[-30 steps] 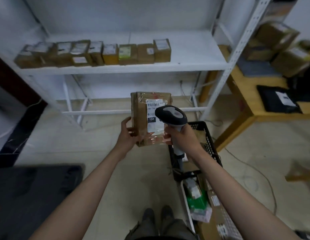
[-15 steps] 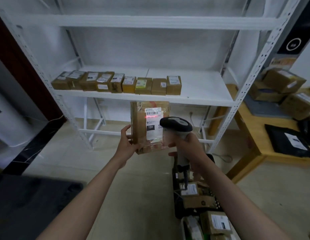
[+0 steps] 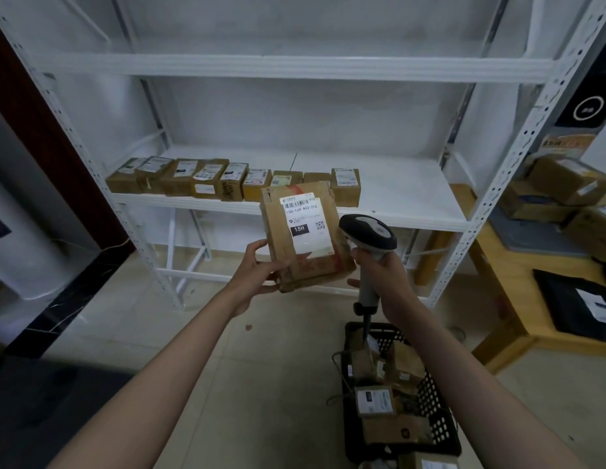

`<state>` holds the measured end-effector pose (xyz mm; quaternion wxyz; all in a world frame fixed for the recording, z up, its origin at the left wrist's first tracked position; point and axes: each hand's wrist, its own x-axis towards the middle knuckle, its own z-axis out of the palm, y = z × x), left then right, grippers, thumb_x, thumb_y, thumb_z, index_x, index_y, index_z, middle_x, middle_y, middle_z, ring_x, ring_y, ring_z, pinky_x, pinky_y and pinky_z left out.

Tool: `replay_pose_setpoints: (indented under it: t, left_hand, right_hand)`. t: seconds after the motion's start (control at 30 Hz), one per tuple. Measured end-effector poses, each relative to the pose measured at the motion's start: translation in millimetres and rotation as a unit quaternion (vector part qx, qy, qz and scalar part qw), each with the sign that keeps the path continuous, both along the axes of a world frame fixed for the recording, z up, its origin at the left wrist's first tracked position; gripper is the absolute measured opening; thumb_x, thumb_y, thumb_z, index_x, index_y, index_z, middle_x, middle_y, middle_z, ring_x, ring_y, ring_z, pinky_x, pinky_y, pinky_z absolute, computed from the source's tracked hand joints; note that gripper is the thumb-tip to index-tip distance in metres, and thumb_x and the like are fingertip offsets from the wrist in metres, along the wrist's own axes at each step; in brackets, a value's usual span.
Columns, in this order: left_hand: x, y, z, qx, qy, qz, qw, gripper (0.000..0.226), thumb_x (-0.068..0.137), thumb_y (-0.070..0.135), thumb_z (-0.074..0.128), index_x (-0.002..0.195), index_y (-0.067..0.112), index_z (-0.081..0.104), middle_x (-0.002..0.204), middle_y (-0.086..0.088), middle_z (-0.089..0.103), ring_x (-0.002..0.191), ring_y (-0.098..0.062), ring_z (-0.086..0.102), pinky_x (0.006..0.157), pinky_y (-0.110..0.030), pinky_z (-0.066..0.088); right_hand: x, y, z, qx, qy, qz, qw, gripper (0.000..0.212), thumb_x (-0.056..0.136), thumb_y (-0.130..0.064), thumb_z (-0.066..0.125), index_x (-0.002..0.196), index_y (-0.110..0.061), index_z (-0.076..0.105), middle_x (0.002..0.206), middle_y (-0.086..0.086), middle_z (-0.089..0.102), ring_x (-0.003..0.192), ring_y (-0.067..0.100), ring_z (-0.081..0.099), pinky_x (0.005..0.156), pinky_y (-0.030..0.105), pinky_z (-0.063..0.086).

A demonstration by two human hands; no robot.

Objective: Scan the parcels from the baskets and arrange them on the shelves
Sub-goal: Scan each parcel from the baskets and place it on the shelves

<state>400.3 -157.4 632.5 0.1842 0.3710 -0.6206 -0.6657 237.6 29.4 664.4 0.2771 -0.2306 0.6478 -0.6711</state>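
My left hand (image 3: 257, 270) holds a brown cardboard parcel (image 3: 303, 235) upright by its lower left corner, its white label marked 15H facing me. My right hand (image 3: 379, 269) grips the handle of a grey and black barcode scanner (image 3: 367, 231) just right of the parcel, its head turned towards the label. Behind the parcel, a row of several small brown parcels (image 3: 227, 177) lines the front left of the white shelf (image 3: 396, 211). A black basket (image 3: 440, 431) with several more parcels stands on the floor below my right arm.
The white metal rack has a bare upper shelf (image 3: 294, 67). A wooden bench (image 3: 497, 245) at the right carries cardboard boxes (image 3: 565, 177) and a black mailer bag (image 3: 585, 302). A dark mat (image 3: 41, 401) lies on the tiled floor at the lower left.
My view has tilted up and moved nearer the rack. The red scan line on the label is gone, the parcel now leans left, and the scanner has drawn slightly away to the right.
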Motion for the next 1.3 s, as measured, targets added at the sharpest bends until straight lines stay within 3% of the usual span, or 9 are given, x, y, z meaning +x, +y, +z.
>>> replay_pose_setpoints:
  t: [0.13, 0.23, 0.33, 0.4, 0.6, 0.67, 0.8, 1.1, 1.3]
  left_hand:
    - [-22.6, -28.5, 8.0, 0.008, -0.002, -0.012, 1.0, 0.063, 0.091, 0.029, 0.073, 0.142, 0.032, 0.037, 0.117, -0.01, 0.07, 0.102, -0.024, 0.071, 0.083, -0.041, 0.06]
    - [-47.7, -54.7, 6.9, 0.015, -0.002, -0.02, 1.0, 0.057, 0.092, 0.032, 0.072, 0.139, 0.031, 0.041, 0.112, -0.009, 0.072, 0.097, -0.023, 0.073, 0.071, -0.033, 0.06]
    - [-82.3, -83.6, 1.1, 0.004, -0.007, -0.033, 0.999, 0.053, 0.093, 0.036, 0.071, 0.137, 0.025, 0.044, 0.111, -0.008, 0.071, 0.097, -0.024, 0.072, 0.072, -0.032, 0.06]
    - [-110.4, -102.7, -2.6, -0.001, -0.009, -0.051, 0.999, 0.054, 0.091, 0.041, 0.071, 0.136, 0.023, 0.046, 0.11, -0.006, 0.072, 0.095, -0.022, 0.074, 0.074, -0.032, 0.06]
    - [-199.9, -152.8, -3.0, -0.005, 0.003, -0.129, 0.992, 0.057, 0.089, 0.04, 0.075, 0.138, 0.022, 0.051, 0.116, -0.004, 0.071, 0.099, -0.02, 0.073, 0.077, -0.03, 0.061]
    - [-226.5, -163.0, -2.0, -0.008, 0.006, -0.16, 0.987, 0.057, 0.089, 0.037, 0.076, 0.139, 0.02, 0.054, 0.122, -0.002, 0.068, 0.105, -0.019, 0.071, 0.078, -0.029, 0.061]
    - [-271.9, -170.0, -3.5, -0.029, 0.0, -0.199, 0.98, 0.041, 0.091, 0.04, 0.072, 0.128, 0.021, 0.065, 0.122, 0.002, 0.07, 0.112, -0.019, 0.068, 0.092, -0.042, 0.058]
    - [-368.6, -158.2, -17.0, -0.027, 0.005, -0.244, 0.969, 0.031, 0.089, 0.022, 0.077, 0.119, 0.019, 0.071, 0.108, 0.004, 0.076, 0.096, -0.01, 0.072, 0.075, -0.025, 0.061]
    - [-443.2, -162.1, -33.0, -0.08, -0.046, -0.24, 0.966, 0.038, 0.088, 0.029, 0.077, 0.124, 0.022, 0.069, 0.109, 0.01, 0.071, 0.091, 0.001, 0.065, 0.076, -0.021, 0.052]
  right_hand:
    - [-20.9, -27.7, 2.7, 0.007, -0.003, -0.002, 1.0, 0.024, 0.096, -0.02, 0.068, 0.118, -0.028, 0.062, 0.111, -0.001, 0.07, 0.106, 0.022, 0.066, 0.073, 0.038, 0.064]
    - [-36.9, -50.4, 2.4, 0.01, 0.008, -0.012, 1.0, 0.023, 0.095, -0.025, 0.07, 0.111, -0.039, 0.063, 0.11, -0.005, 0.072, 0.107, 0.02, 0.066, 0.083, 0.048, 0.063]
    - [-57.0, -75.2, -1.5, 0.018, 0.016, -0.046, 0.999, 0.025, 0.095, -0.03, 0.07, 0.118, -0.035, 0.064, 0.114, -0.004, 0.072, 0.11, 0.02, 0.066, 0.093, 0.055, 0.057]
    - [-72.8, -92.9, -4.3, 0.027, 0.016, -0.076, 0.997, 0.033, 0.095, -0.032, 0.069, 0.127, -0.029, 0.063, 0.118, -0.005, 0.071, 0.113, 0.017, 0.064, 0.098, 0.053, 0.055]
    - [-124.5, -138.3, -6.7, 0.026, 0.021, -0.19, 0.981, 0.03, 0.095, -0.022, 0.069, 0.125, -0.021, 0.066, 0.113, -0.001, 0.073, 0.108, 0.016, 0.066, 0.093, 0.04, 0.055]
    - [-140.6, -147.4, -5.8, 0.028, 0.019, -0.221, 0.975, 0.03, 0.095, -0.021, 0.069, 0.125, -0.021, 0.064, 0.116, 0.001, 0.072, 0.112, 0.021, 0.065, 0.097, 0.043, 0.054]
    - [-168.4, -156.7, -4.7, 0.047, 0.006, -0.275, 0.96, 0.032, 0.095, -0.021, 0.068, 0.126, -0.019, 0.061, 0.119, 0.004, 0.07, 0.113, 0.022, 0.064, 0.102, 0.049, 0.052]
    - [-249.1, -159.4, -17.0, 0.074, -0.008, -0.325, 0.943, 0.039, 0.097, -0.02, 0.065, 0.135, -0.014, 0.056, 0.128, 0.006, 0.065, 0.12, 0.022, 0.059, 0.107, 0.046, 0.05]
    - [-330.5, -169.5, -39.7, 0.08, -0.026, -0.326, 0.941, 0.039, 0.097, -0.022, 0.065, 0.134, -0.013, 0.057, 0.125, 0.008, 0.066, 0.12, 0.025, 0.06, 0.106, 0.048, 0.05]
